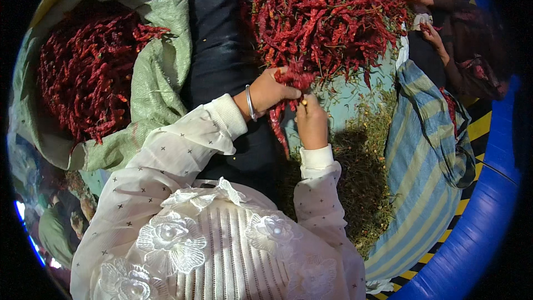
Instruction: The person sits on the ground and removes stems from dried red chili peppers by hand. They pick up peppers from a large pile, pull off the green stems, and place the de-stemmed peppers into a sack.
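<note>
My left hand (266, 91), with a silver bangle at the wrist, grips a bunch of dried red chili peppers (296, 78). Part of the bunch is blurred, and one long pepper (278, 130) hangs down below the hand. Close against the lower right of the bunch is my right hand (311, 121), its thumb and fingers drawn together. Whether a stem is pinched between them is hidden. Just beyond both hands rises a large heap of dried red chilies (325, 12) with greenish stems among them.
At left, an open pale green woven sack (160, 79) holds more red chilies (89, 75). Loose stems and seeds (362, 175) cover the surface at right, beside a blue-and-cream striped sack (420, 171). Another person's hands (435, 39) work across the heap. A blue padded edge (470, 233) curves along the right.
</note>
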### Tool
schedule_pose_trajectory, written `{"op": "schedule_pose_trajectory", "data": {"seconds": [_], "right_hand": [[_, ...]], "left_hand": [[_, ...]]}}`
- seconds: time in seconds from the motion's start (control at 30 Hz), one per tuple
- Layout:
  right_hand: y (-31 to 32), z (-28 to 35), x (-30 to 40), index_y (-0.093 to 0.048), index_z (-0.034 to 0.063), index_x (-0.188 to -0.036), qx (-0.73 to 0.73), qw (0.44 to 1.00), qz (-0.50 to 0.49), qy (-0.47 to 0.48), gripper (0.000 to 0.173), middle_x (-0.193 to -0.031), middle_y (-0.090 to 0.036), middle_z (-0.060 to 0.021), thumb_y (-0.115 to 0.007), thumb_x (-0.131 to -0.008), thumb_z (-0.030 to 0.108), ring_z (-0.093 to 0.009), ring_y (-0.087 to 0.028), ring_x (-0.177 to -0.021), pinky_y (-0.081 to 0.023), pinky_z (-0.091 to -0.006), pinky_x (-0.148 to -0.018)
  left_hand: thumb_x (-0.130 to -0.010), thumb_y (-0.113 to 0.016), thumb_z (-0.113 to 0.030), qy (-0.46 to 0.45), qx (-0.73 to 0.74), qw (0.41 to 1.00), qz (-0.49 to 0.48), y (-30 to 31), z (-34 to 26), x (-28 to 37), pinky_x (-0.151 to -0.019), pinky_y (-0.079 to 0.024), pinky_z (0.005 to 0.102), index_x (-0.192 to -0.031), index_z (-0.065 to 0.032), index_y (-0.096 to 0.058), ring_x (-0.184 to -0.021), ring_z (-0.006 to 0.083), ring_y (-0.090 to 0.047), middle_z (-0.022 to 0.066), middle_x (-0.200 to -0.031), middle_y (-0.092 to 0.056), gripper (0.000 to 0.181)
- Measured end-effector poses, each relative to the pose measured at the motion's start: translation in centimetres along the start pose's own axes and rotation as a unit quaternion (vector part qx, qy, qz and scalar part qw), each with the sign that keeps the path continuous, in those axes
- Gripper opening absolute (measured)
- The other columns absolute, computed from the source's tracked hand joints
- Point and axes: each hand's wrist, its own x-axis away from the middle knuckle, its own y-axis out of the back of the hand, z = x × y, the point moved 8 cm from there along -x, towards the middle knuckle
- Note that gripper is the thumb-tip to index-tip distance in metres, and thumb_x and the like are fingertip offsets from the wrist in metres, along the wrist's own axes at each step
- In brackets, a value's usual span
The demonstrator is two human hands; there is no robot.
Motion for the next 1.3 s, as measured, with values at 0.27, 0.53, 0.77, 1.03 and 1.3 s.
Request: {"op": "schedule_pose_trajectory", "data": {"seconds": [0.27,0.53,0.77,1.03,1.3], "right_hand": [[0.0,-1.5,1.3,-0.056,-0.0019,-0.092,-0.32,0.924,0.034,-0.206,0.019,-0.072,-0.059,-0.005,-0.053,-0.084,0.015,-0.007,-0.05,-0.052,-0.039,-0.0209,-0.047],[-0.2,-1.3,1.7,-0.054,-0.001,-0.082,-0.493,0.843,0.006,-0.214,0.015,-0.067,-0.055,-0.0036,-0.051,-0.085,0.014,-0.006,-0.043,-0.051,-0.034,-0.0201,-0.047],[0.7,-3.9,1.0,-0.054,-0.0006,-0.089,-0.166,0.974,0.103,-0.116,0.014,-0.074,-0.055,-0.0065,-0.051,-0.083,0.012,-0.013,-0.051,-0.058,-0.041,-0.0255,-0.054],[1.7,-9.7,-8.6,-0.059,0.0007,-0.093,0.177,0.972,-0.099,-0.119,0.025,-0.088,-0.058,-0.0184,-0.053,-0.081,0.022,-0.033,-0.055,-0.083,-0.043,-0.0403,-0.073],[0.2,-9.6,-1.7,-0.056,-0.0006,-0.08,-0.367,0.884,-0.032,-0.289,0.02,-0.073,-0.058,-0.0042,-0.054,-0.084,0.019,-0.006,-0.044,-0.049,-0.033,-0.0226,-0.043]], "left_hand": [[-0.071,-0.061,0.005,-0.004,0.116,0.993,-0.011,0.4,-0.8,0.3,-0.072,-0.049,0.0306,-0.096,-0.0003,-0.057,-0.075,0.0179,-0.061,0.008,-0.085,-0.062,0.025],[-0.073,-0.06,0.004,0.016,0.173,0.985,-0.01,0.3,-0.6,0.4,-0.07,-0.051,0.0316,-0.094,-0.0003,-0.057,-0.073,0.0187,-0.061,0.0086,-0.084,-0.062,0.022],[-0.073,-0.06,0.003,0.043,0.173,0.984,-0.025,0.7,-0.2,0.0,-0.065,-0.052,0.0319,-0.092,-0.0006,-0.056,-0.068,0.0178,-0.061,0.008,-0.081,-0.061,0.019],[-0.069,-0.062,0.006,0.06,0.104,0.993,-0.003,0.0,-0.5,0.2,-0.068,-0.049,0.0281,-0.093,-0.0011,-0.057,-0.07,0.0156,-0.06,0.0065,-0.083,-0.062,0.025],[-0.068,-0.062,0.006,0.057,0.089,0.994,0.002,-0.1,-0.4,0.0,-0.07,-0.048,0.0293,-0.093,0.0008,-0.058,-0.069,0.0171,-0.06,0.0082,-0.081,-0.062,0.025]]}}
